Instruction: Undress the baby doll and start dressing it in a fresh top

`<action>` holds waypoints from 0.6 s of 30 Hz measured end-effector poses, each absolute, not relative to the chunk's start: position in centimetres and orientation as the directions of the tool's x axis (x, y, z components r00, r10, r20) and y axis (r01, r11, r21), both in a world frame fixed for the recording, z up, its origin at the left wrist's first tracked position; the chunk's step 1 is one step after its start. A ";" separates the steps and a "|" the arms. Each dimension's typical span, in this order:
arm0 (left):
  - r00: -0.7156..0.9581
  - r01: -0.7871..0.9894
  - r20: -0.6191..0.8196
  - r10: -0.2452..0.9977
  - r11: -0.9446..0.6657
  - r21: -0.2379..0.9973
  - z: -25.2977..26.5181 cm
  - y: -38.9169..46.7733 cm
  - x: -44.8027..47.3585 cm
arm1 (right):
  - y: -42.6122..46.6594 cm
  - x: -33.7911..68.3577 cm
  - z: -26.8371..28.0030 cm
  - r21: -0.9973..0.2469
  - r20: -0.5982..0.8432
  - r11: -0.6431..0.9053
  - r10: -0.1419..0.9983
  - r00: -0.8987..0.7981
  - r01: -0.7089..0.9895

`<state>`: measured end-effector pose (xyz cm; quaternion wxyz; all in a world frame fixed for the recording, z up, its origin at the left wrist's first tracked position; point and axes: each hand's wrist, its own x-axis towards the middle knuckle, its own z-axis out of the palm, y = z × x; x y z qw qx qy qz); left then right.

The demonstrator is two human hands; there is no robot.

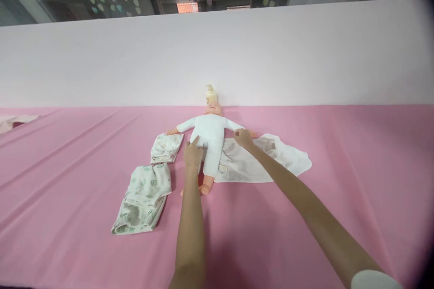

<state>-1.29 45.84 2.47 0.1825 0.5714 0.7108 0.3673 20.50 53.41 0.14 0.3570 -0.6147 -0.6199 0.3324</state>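
the doll (209, 122) lies with its arms spread on the pink-covered desk (339, 180), near the middle, dressed in a white suit (214, 153). for handling this suit well, in my opinion, the fingers should take only the fabric, lightly, and smooth it without pulling at the doll's arm or leg. from where i stand, the left hand (193, 156) is over the hip and upper leg, with the index finger stretched and some other fingers bent; whether they grasp the cloth, i cannot tell. the right hand (243, 137) is beside the end of a sleeve (233, 125), its fingers curled almost together, but a pinch on the sleeve is not clear to me. under its forearm a white cloth (257, 169) lies loosely spread.
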 end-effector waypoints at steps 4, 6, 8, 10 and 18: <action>-0.187 0.743 0.239 0.953 -0.022 0.669 2.8 46.2 0.4 | 48.4 29.0 -0.4 -0.547 0.079 -0.017 0.994 0.072 0.837; -0.058 0.752 0.263 0.963 -0.131 0.646 2.5 46.4 1.2 | 45.0 32.3 -0.7 -0.415 0.080 -0.032 0.994 0.071 0.909; 0.030 0.722 0.247 0.968 -0.192 0.665 2.0 46.6 1.8 | 41.3 34.8 -1.0 -0.315 0.079 -0.052 0.994 0.080 0.948; 0.049 0.704 0.224 0.973 -0.193 0.683 1.6 46.9 2.0 | 37.2 36.9 -1.2 -0.211 0.055 -0.092 0.993 0.106 0.973; 0.217 0.457 0.120 0.969 -0.210 0.864 8.5 41.4 6.7 | 18.1 36.6 0.3 -0.502 -0.044 0.075 0.993 -0.112 0.862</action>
